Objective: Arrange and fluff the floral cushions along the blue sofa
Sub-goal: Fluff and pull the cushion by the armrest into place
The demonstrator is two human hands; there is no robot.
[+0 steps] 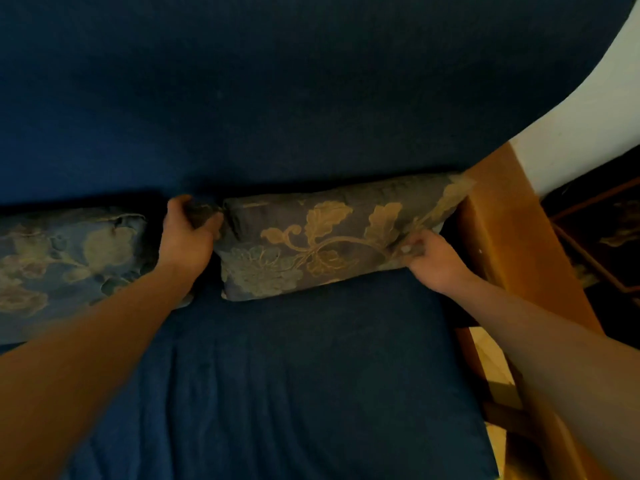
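A floral cushion (325,237) with gold leaves on dull blue leans against the back of the blue sofa (294,98), at the sofa's right end. My left hand (187,237) grips its upper left corner. My right hand (433,261) pinches the fabric near its lower right edge. A second floral cushion (65,258) lies to the left, partly behind my left forearm. The seat (294,375) in front is dark blue with soft folds.
A wooden armrest (502,216) bounds the sofa on the right, touching the cushion's right end. Beyond it are a white wall (588,116) and a dark patterned rug or furniture (609,230). Light flooring shows at the lower right.
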